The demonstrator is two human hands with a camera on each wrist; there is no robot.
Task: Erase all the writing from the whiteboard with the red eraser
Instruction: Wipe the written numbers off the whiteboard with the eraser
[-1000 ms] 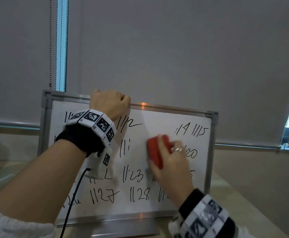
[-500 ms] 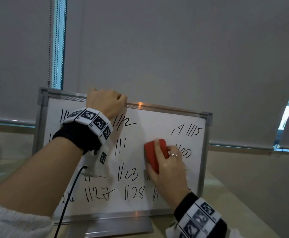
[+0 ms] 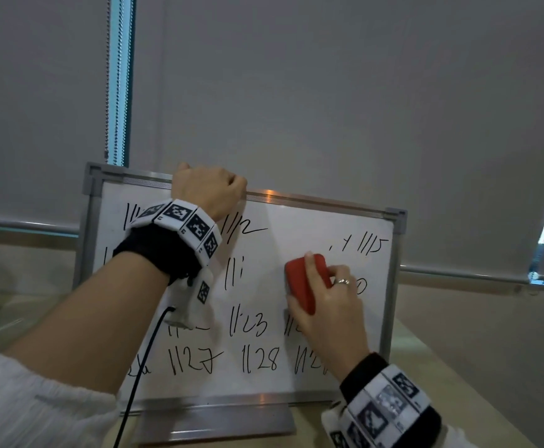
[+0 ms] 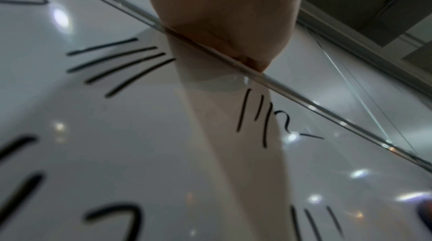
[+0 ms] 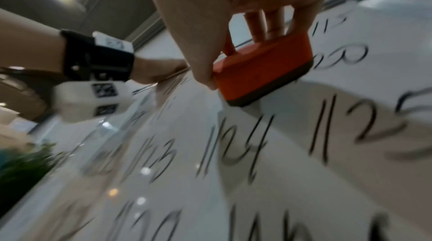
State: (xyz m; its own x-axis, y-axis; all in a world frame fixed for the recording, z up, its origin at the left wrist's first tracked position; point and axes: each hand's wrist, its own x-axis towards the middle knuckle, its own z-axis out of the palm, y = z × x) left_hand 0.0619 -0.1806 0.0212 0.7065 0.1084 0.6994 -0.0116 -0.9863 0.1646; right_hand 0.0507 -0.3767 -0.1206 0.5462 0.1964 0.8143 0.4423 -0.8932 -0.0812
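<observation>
While left hand [image 3: 207, 189] grips whiteboard [image 3: 264, 376], right hand [image 3: 328, 305] presses red eraser [image 3: 299, 282].

Whiteboard [image 3: 257, 376] stands upright on desk [image 3: 442, 376], metal frame, tray along bottom edge. Left hand [image 3: 207, 190] curled over top frame rail, left of centre; wrist carries black band with white marker tiles, black cable hanging down. Right hand [image 3: 325, 305] grips red eraser [image 3: 303, 282], thumb on near side, fingers over the top, ring on one finger; eraser pressed flat to board, right of centre. Black writing [image 3: 248, 324] across board: "11/2", "11/23", "11/27", "11/28", "11/5" legible. Bare patch above eraser. Grey roller blinds [image 3: 328, 92] behind, bead chain at left.
</observation>
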